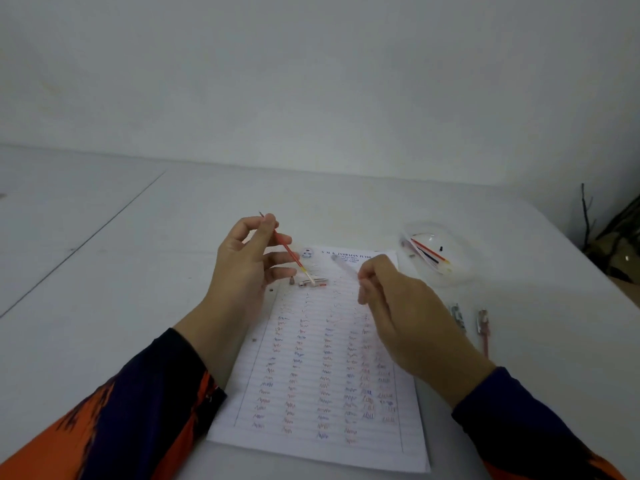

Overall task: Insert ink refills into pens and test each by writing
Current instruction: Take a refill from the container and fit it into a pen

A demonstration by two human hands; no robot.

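Refill up, barrel waiting at centre frame.

Left hand pinches the thin red ink refill above the scribble-covered lined paper sheet; right hand curls round a clear plastic pen barrel, blurred. Risk: misaligned ends could bend the refill or knock the small loose pen parts off the sheet.

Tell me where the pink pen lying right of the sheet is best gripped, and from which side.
Hedged: pinch the pink pen mid-barrel, coming straight down from above. It lies flat on the table, its long axis running away from the person, with bare surface on either side, so thumb and finger fit across it. The right hand is nearest.
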